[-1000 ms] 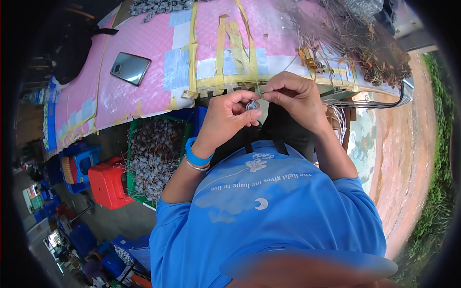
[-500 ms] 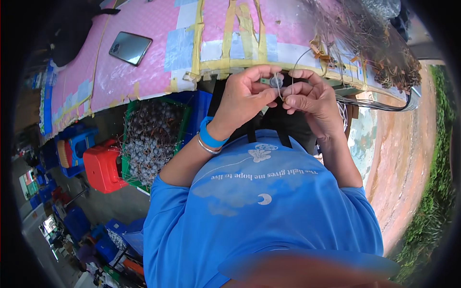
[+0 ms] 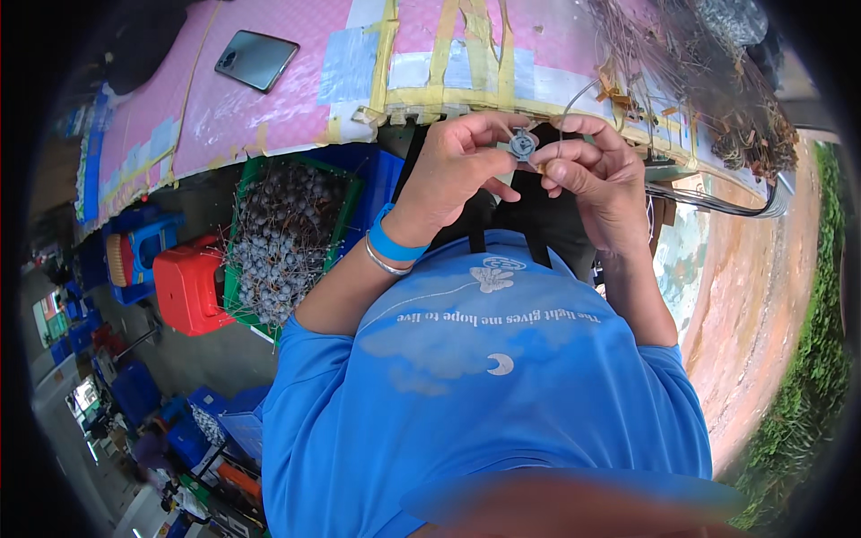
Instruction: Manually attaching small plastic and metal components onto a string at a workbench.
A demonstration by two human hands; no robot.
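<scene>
Over the near edge of the table, my left hand (image 3: 459, 166) pinches a small grey-blue round piece (image 3: 522, 143) between thumb and fingers, its patterned face turned up. Close beside it my right hand (image 3: 599, 175) is closed on a thin, dark, wire-like stem (image 3: 574, 99) that curves up over the table edge. A tiny yellowish-brown bit shows at the right fingertips; its kind is too small to make out. Both hands' fingertips nearly meet at the round piece. To the left, a green crate (image 3: 348, 218) holds many similar grey-blue balls (image 3: 273, 260) on thin stems.
A phone (image 3: 257, 60) lies on the pink, tape-patched table (image 3: 238, 112). Dried brown stems (image 3: 686, 81) heap at its right end, with grey cables (image 3: 717, 199) hanging below. A red plastic stool (image 3: 190, 289) and blue bins (image 3: 139, 408) stand on the floor at left.
The round piece has turned and now shows its patterned face. The pale strand that looped between my hands is less visible. My right hand has shifted slightly right, and the whole view has moved a little.
</scene>
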